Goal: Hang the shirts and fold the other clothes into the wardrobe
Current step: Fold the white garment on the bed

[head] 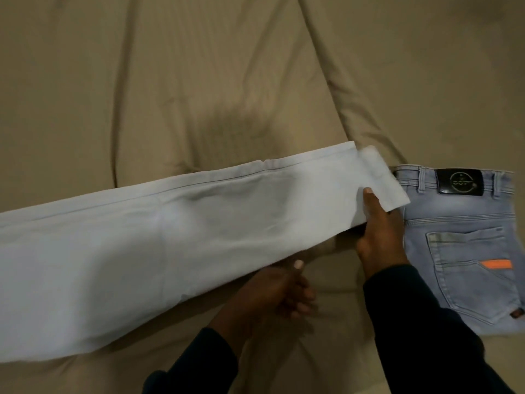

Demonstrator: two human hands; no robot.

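Pale blue jeans (142, 251) stretch across the bed from the left edge to the right. Their legs are lifted off the sheet and their hem end hangs over the waist part (468, 251), which lies flat at the right with a black leather patch and an orange pocket tab. My right hand (377, 231) pinches the hem end of the legs, thumb on top. My left hand (281, 291) is under the lower edge of the legs, fingers loosely curled; whether it grips the cloth is hidden.
A tan bedsheet (199, 81) with long creases covers the whole bed around the jeans. Dark sleeves cover both forearms at the bottom of the view.
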